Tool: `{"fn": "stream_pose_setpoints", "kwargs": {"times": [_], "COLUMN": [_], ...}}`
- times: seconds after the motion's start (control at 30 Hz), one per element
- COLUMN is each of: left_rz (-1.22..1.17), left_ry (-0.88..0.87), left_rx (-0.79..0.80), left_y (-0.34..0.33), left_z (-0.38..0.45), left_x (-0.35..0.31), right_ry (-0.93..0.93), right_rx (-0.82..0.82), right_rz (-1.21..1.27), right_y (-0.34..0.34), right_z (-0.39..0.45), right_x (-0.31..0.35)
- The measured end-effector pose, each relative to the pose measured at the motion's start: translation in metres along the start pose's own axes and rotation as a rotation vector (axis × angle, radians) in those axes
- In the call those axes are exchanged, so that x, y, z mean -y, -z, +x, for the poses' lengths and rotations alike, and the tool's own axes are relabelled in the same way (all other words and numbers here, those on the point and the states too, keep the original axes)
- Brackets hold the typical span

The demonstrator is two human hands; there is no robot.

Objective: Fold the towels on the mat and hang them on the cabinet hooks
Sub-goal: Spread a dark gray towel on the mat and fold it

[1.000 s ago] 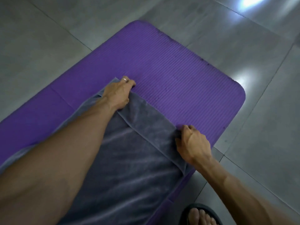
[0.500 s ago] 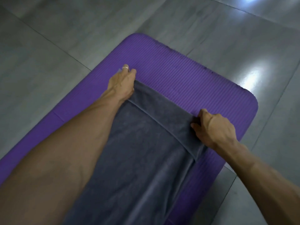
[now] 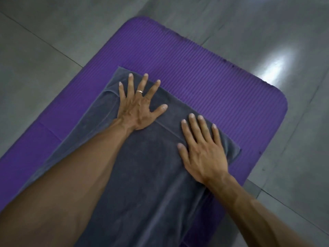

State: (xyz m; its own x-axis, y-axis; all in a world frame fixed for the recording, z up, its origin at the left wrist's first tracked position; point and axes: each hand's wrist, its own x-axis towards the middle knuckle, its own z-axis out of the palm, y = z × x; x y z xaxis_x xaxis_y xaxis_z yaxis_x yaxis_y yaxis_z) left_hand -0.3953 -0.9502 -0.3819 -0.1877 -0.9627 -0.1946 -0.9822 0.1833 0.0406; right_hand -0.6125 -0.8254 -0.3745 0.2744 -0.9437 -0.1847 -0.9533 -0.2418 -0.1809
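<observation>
- Head view looks down on a dark grey towel [image 3: 151, 175] lying on a purple ribbed mat [image 3: 204, 77] on a grey tiled floor [image 3: 53, 32].
- Towel looks like soft plush cloth; its far end is folded over, with a straight hem line running across it between the two hands, and a small pucker at its far left corner.
- Left hand [image 3: 137, 107], with a ring [image 3: 139, 91] on one finger, presses flat on the towel's far left part, fingers straight and spread wide, grasping nothing.
- Right hand [image 3: 203, 152] lies flat on the towel's right edge, fingers straight and released.
- Mat's far right corner is rounded; a light glare shows on the floor beyond it.
</observation>
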Motion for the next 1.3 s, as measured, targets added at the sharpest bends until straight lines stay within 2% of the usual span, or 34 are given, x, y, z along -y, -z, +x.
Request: {"fn": "stream_pose_setpoints", "kwargs": {"times": [0.1, 0.2, 0.27, 0.33, 0.43, 0.5, 0.6, 0.67, 0.73, 0.83, 0.9, 0.97, 1.0, 1.07, 1.2, 1.3], "left_rz": [0.020, 0.019, 0.011, -0.053, -0.255, -0.306, -0.231, -0.144, -0.081, -0.053, -0.051, -0.070, -0.081, -0.101, -0.145, -0.205], "left_ry": [0.005, 0.025, 0.064, 0.058, -0.102, -0.168, -0.214, -0.234, -0.234, -0.213, -0.210, -0.160, -0.128, -0.100, -0.072, 0.124], "left_rx": [-0.014, 0.033, 0.047, -0.048, -0.246, -0.246, -0.124, -0.045, -0.005, 0.002, -0.016, -0.012, -0.010, -0.017, -0.055, -0.093], "left_y": [-0.002, 0.003, 0.008, 0.007, -0.003, -0.011, -0.025, -0.035, -0.038, -0.036, -0.038, -0.042, -0.043, -0.047, -0.053, -0.052], "left_z": [0.000, 0.000, -0.006, -0.030, -0.092, -0.133, -0.170, -0.180, -0.185, -0.194, -0.207, -0.219, -0.225, -0.236, -0.273, -0.298], "left_x": [0.000, -0.001, -0.010, -0.034, -0.088, -0.119, -0.140, -0.141, -0.139, -0.149, -0.158, -0.160, -0.158, -0.152, -0.140, -0.127], "right_ry": [-0.107, -0.190, -0.273, -0.365, -0.459, -0.521, -0.453, -0.392, -0.326, -0.232, -0.010, 0.282, 0.358, 0.344, 0.288, 0.368], "right_rx": [0.066, 0.070, -0.086, -0.191, -0.083, 0.012, 0.148, 0.142, 0.060, -0.182, -0.282, -0.173, -0.108, -0.092, -0.193, -0.190], "right_rz": [-0.030, 0.129, 0.299, 0.342, 0.357, 0.474, 0.467, 0.459, 0.394, 0.229, 0.060, -0.065, -0.104, -0.147, -0.134, -0.043], "right_y": [0.007, 0.012, 0.020, 0.030, 0.040, 0.052, 0.067, 0.068, 0.060, 0.049, 0.045, 0.035, 0.032, 0.031, 0.042, 0.032], "right_z": [-0.049, -0.061, -0.057, -0.054, -0.045, -0.036, -0.029, -0.029, -0.034, -0.048, -0.066, -0.089, -0.098, -0.105, -0.095, -0.076], "right_x": [-0.052, -0.067, -0.064, -0.061, -0.064, -0.069, -0.083, -0.090, -0.090, -0.083, -0.075, -0.072, -0.074, -0.082, -0.076, -0.032]}}
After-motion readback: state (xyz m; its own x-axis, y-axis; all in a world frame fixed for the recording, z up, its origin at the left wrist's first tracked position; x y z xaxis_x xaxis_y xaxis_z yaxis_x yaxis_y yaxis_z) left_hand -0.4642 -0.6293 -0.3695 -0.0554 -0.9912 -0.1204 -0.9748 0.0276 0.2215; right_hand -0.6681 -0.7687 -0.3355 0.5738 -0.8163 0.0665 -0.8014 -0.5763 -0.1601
